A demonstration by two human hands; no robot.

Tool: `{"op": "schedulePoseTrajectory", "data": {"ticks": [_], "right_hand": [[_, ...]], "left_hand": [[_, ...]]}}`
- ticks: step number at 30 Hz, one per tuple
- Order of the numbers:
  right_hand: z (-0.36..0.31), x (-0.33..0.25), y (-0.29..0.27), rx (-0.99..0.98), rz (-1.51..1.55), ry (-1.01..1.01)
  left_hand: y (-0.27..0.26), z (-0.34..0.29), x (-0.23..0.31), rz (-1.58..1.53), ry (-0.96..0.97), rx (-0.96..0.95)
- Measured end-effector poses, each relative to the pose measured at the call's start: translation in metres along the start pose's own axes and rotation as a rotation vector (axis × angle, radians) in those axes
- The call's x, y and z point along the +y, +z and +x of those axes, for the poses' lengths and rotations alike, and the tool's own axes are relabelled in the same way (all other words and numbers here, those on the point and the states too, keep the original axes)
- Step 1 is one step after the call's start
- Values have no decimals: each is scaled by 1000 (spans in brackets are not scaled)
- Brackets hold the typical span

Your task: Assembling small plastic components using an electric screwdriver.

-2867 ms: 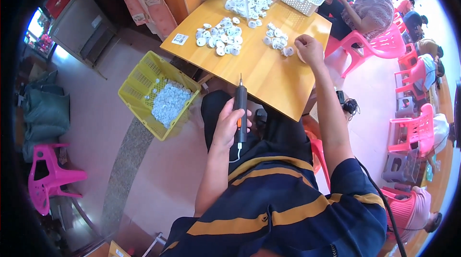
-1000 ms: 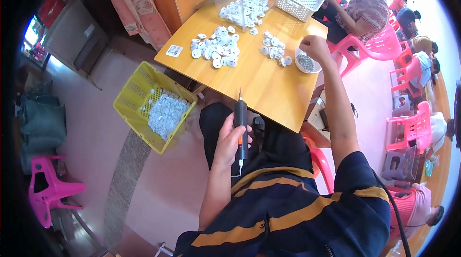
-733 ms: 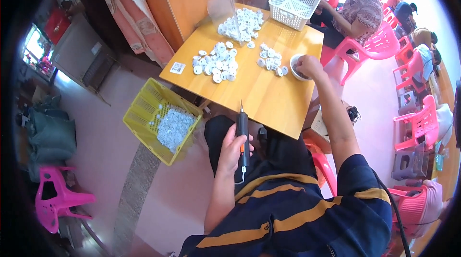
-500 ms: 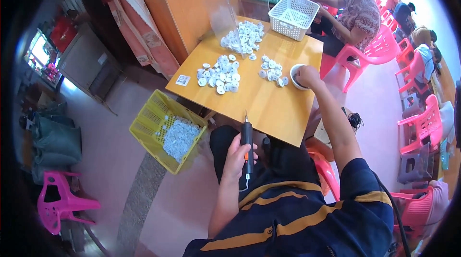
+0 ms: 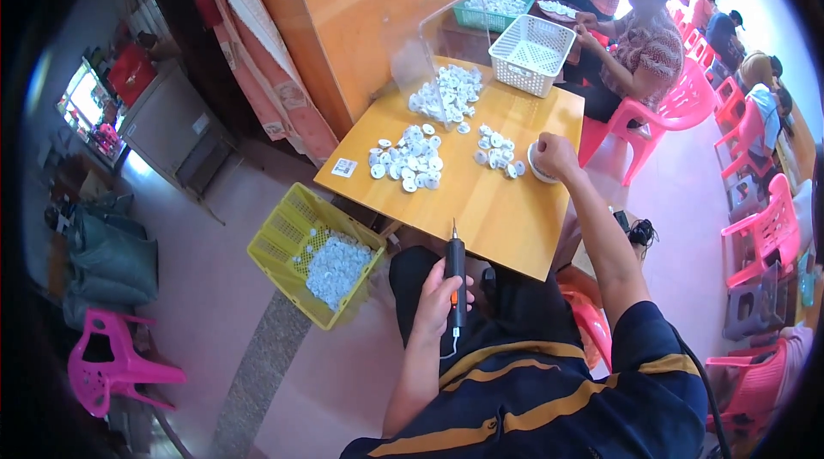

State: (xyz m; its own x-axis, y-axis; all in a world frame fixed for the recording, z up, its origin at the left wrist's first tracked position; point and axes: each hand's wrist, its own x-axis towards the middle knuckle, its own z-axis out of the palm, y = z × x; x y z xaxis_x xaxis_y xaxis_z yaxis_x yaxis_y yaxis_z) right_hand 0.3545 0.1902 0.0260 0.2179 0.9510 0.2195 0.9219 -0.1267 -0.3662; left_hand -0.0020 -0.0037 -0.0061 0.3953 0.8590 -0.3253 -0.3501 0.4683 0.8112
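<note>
My left hand (image 5: pixel 434 301) is wrapped round a black electric screwdriver (image 5: pixel 457 272) with an orange switch. Its thin bit points up and away, just off the near edge of the wooden table (image 5: pixel 502 223). At the table's right side, my right hand (image 5: pixel 556 156) reaches into a small white bowl (image 5: pixel 534 164) with curled fingers. The fingertips and whatever they may hold are hidden. Left of the bowl lies a small group of white round parts (image 5: pixel 496 150). A larger group of white discs (image 5: pixel 407 159) lies farther left, and a heap of white parts (image 5: pixel 455 92) sits behind.
A clear plastic sheet (image 5: pixel 412 56) stands by the heap. Behind are a white basket (image 5: pixel 522 73) and a green basket (image 5: pixel 481 17). A yellow crate (image 5: pixel 279 244) of pale parts stands on the floor at left. Another person (image 5: pixel 644 39) sits at the far right near pink chairs (image 5: pixel 669 111).
The view has shifted slightly, so the table and crate appear lower and farther right. My right hand stays at the bowl, and the left still grips the screwdriver.
</note>
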Motion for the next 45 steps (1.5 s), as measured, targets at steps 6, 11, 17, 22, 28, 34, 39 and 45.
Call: {"op": "schedulePoseTrajectory", "data": {"ticks": [6, 11, 17, 22, 28, 34, 39, 45], "right_hand": [[-18, -6, -1, 279, 663, 19], [-74, -58, 11, -39, 1281, 97], [-123, -89, 55, -340, 1635, 268], [-129, -101, 56, -497, 1736, 387], [-128, -95, 62, -558, 1719, 360], [-130, -93, 61, -547, 1801, 378], [-132, -93, 61, -576, 1798, 317], [-129, -96, 57, -634, 1666, 334]], "left_hand": [[6, 0, 3, 22, 16, -10], [12, -3, 3, 17, 42, -64], [19, -7, 7, 80, 33, -125], [18, -6, 3, 120, 17, -130], [18, -5, 0, 134, 19, -133], [21, -5, 3, 136, 18, -116], [21, -5, 3, 114, -10, -96], [18, -5, -2, 190, 32, -62]]}}
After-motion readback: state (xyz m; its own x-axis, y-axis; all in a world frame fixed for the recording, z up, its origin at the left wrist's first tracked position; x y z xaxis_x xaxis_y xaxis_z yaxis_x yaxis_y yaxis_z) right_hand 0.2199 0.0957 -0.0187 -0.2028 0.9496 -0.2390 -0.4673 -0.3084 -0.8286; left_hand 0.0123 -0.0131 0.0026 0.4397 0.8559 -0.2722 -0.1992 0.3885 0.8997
